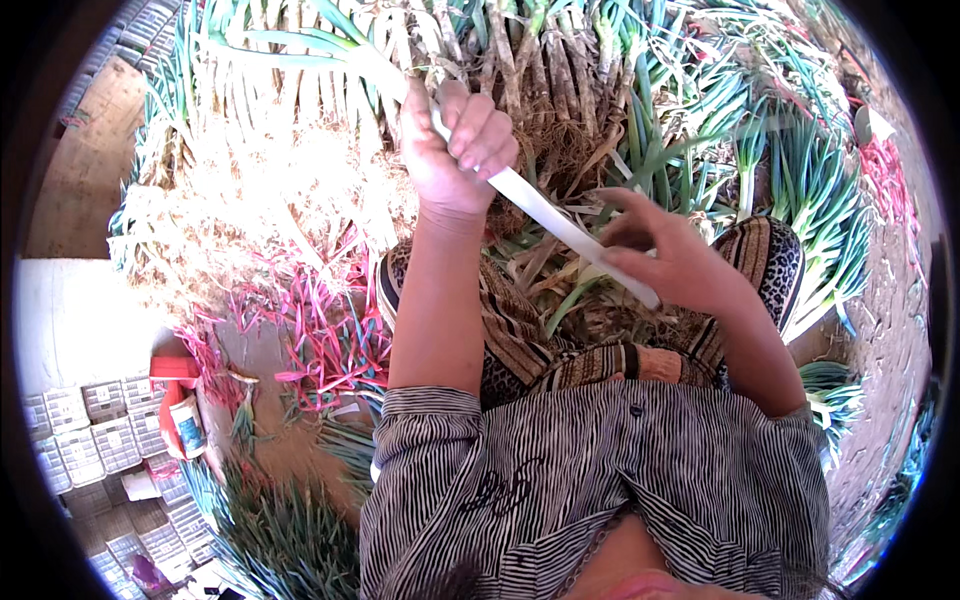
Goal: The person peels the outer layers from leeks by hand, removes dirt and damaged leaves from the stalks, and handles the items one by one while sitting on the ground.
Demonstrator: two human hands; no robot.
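Note:
My left hand (459,146) is closed around the stalk of a long green onion (551,217), its green leaves pointing to the upper left and its white shank slanting down to the right. Beside the root end, my right hand (649,244) has its fingers spread and curved; its fingertips are near or against the shank, and I cannot tell whether they touch it. Beyond both hands stand unpeeled green onions (559,82) with brown, dirty roots. Loose peeled-off leaves (536,266) lie between my knees.
Onions with white shanks (810,202) lie at the right. Red plastic ties (330,337) are scattered on the left floor. A red container (174,375), stacked plastic crates (112,442) and a green onion pile (289,544) are at the lower left.

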